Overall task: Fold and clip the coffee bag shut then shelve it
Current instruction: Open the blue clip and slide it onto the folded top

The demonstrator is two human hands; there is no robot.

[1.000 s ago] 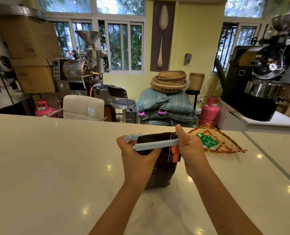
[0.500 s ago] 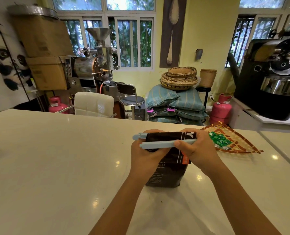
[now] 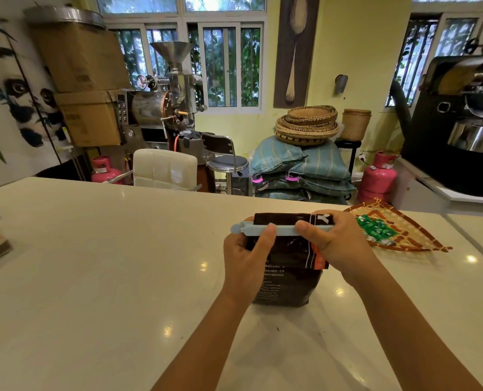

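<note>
Head view: coffee bag [image 3: 286, 273] upright on white counter [image 3: 107, 263], right in front of me, top folded over. Blue clip [image 3: 284, 230] lies across fold, round end poking out left. My left hand [image 3: 246, 258] curled around bag's left side, thumb pressing on clip. My right hand [image 3: 336, 241] wraps bag's right top corner, thumb pinching clip down, fingers closed behind. Both hands clamped tight. Woven tray [image 3: 398, 230] with green packets [image 3: 375, 228] just beside right hand.

left hand [image 3: 246, 258], right hand [image 3: 337, 244] (both gripping)
</note>
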